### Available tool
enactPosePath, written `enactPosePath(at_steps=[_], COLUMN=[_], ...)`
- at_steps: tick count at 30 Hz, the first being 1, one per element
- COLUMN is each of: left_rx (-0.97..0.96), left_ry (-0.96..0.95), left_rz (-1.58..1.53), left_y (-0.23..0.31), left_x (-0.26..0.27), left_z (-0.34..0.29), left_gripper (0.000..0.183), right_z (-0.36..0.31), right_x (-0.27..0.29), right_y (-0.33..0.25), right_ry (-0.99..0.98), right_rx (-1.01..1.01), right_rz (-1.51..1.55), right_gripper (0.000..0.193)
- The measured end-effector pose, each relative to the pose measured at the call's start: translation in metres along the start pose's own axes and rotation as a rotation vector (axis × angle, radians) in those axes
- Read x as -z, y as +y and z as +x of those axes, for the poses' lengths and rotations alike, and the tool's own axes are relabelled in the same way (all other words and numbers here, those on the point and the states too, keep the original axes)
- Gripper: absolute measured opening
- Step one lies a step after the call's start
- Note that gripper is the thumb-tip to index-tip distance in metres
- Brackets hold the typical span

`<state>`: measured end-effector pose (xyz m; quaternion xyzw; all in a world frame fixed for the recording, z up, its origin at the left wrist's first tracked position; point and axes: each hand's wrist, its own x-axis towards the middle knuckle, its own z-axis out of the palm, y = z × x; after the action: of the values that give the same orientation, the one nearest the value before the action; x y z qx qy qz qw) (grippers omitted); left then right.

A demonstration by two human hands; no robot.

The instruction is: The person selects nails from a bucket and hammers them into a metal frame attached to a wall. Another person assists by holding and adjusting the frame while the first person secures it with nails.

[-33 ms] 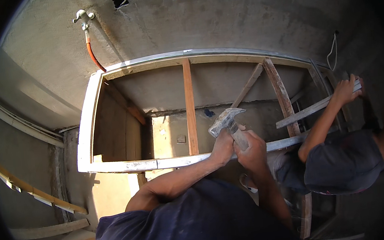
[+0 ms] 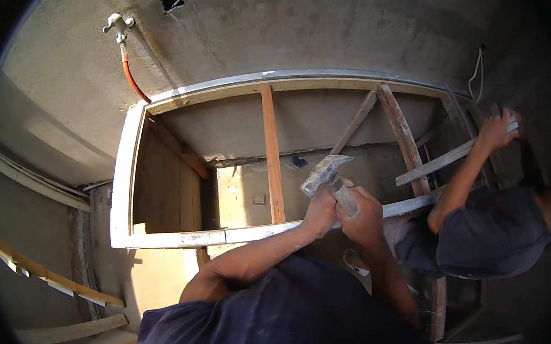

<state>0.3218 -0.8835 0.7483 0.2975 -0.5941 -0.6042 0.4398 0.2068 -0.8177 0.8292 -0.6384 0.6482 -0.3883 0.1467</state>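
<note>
A claw hammer (image 2: 325,173), its head grey and worn, is raised over the near rail of a wooden frame (image 2: 248,233). My right hand (image 2: 361,215) wraps round its pale handle. Just left of the handle, my left hand (image 2: 319,212) is closed, with its knuckles right under the hammer head. Whatever its fingers hold is hidden. An upright reddish wooden crosspiece (image 2: 272,152) spans the frame left of the hammer.
At the right, a co-worker (image 2: 490,232) grips a wooden strip (image 2: 441,159) lying across the frame. A weathered crosspiece (image 2: 401,131) stands nearby. Far left are long wooden strips (image 2: 55,279). An orange hose (image 2: 133,83) hangs from a wall tap (image 2: 120,25).
Hardly anything differs. My hands and the hammer stay in nearly the same place, and the co-worker's hand on the strip has shifted only slightly.
</note>
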Motion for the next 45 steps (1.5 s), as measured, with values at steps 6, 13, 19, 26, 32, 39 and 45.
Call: enactPosePath(at_steps=[6, 13, 19, 26, 32, 39, 45], left_rx=[-0.051, 0.785, 0.919, 0.888, 0.588, 0.220, 0.119], left_ry=[-0.192, -0.324, -0.296, -0.234, -0.088, -0.014, -0.068], left_rz=[0.272, -0.712, -0.795, -0.935, -0.794, -0.330, -0.216], left_y=[-0.003, 0.011, 0.026, 0.016, 0.025, 0.024, 0.004], left_x=[0.022, 0.046, 0.064, 0.084, 0.102, 0.101, 0.107], left_z=[0.017, 0.029, 0.035, 0.048, 0.069, 0.092, 0.124], left_gripper=[0.043, 0.032, 0.024, 0.022, 0.020, 0.027, 0.026], right_z=[0.022, 0.032, 0.041, 0.065, 0.096, 0.119, 0.132], right_x=[-0.011, -0.021, -0.034, -0.031, -0.043, -0.066, -0.069], right_y=[0.001, -0.001, -0.019, -0.024, -0.020, -0.007, 0.003], right_ry=[-0.004, -0.157, -0.136, -0.026, 0.164, 0.202, 0.213], right_rx=[-0.002, -0.358, -0.490, -0.451, -0.568, -0.671, -0.763], right_rz=[-0.037, 0.105, 0.303, 0.340, 0.736, 0.869, 0.849], right_gripper=[0.032, 0.028, 0.015, 0.018, 0.019, 0.021, 0.023])
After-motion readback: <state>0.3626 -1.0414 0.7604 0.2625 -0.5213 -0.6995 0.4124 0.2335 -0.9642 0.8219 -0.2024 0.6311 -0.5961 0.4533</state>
